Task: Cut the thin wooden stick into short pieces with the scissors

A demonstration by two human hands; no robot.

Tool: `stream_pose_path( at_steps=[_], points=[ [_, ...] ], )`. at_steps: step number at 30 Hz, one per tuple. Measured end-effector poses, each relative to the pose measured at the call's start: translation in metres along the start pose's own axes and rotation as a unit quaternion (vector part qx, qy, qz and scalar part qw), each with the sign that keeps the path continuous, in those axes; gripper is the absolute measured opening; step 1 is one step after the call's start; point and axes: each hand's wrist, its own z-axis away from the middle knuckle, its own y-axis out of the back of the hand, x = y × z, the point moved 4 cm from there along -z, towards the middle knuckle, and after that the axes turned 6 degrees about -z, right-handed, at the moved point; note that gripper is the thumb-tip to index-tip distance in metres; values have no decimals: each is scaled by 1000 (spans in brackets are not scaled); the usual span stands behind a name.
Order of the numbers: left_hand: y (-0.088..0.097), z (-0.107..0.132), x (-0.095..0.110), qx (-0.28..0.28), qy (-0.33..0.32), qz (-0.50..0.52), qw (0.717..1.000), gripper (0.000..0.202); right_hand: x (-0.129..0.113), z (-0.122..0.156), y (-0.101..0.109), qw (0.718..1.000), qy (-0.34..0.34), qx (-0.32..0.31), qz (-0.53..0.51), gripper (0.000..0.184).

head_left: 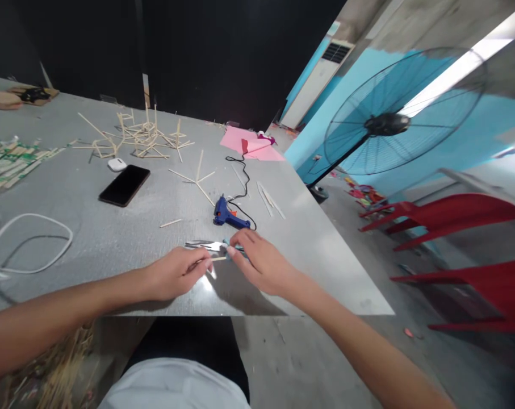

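Note:
My left hand (178, 274), near the table's front edge, is closed on a thin wooden stick (218, 259) whose free end points right. Just to the right is my right hand (261, 262), its thumb and fingers closed around the teal handles of a pair of scissors (214, 246). The metal blades point left, behind the stick and close to my left fingertips; part of the handles is hidden by my fingers. Beyond my right hand lies a blue glue gun (231, 218) on its side, nozzle to the left, with a black cord.
Joined stick frames (146, 136) stand at the back, with a branching stick piece (196, 182) nearer. A phone (124, 185), white cable (31, 216) and bundled sticks (14, 162) lie left. Pink paper (251, 145) lies behind. Right of the table are a fan (387, 124) and red chairs (448, 218).

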Motion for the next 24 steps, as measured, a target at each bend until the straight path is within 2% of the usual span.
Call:
stream_pose_path(
  at_steps=[3,6,8,11,15,20,24],
  points=[
    [-2,1,2,9,-46,-56,997,31,-17,0,-6,993,89,-68,21,34],
    [-3,1,0,14,-78,-113,990,32,-21,-2,-13,985,144,-74,54,31],
    [-3,1,-3,19,-98,-167,981,32,-19,-4,-18,984,154,-73,60,26],
    [-3,1,-8,39,-122,-243,962,31,-15,-6,-25,989,126,-43,67,20],
    [0,2,-13,90,-129,-291,944,33,-14,-10,-32,995,96,13,28,19],
    [5,3,-12,137,-153,-293,934,29,-16,-11,-33,991,121,55,-12,21],
    [11,4,-7,190,-182,-271,926,25,-22,-10,-29,980,148,132,-7,20]
  ],
)
